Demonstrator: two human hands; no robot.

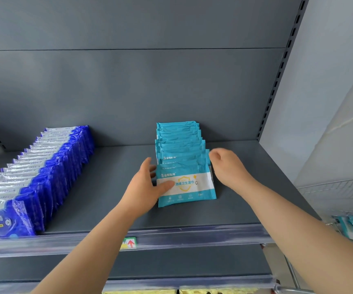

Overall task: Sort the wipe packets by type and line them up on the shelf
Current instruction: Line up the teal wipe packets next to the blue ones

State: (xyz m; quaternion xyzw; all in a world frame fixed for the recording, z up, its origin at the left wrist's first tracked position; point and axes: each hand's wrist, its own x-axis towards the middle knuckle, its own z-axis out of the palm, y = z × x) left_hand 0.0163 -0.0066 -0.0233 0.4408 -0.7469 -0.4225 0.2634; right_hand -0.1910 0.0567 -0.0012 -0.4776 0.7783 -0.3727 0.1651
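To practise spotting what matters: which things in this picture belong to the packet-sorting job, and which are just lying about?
Job: teal wipe packets, blue wipe packets, shelf, wire basket of teal packets.
Lying about: red-arrow price tag, yellow goods on the shelf below.

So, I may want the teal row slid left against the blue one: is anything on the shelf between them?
Only the left hand, which holds the front teal packet. Otherwise bare shelf lies between the teal row and the blue row.
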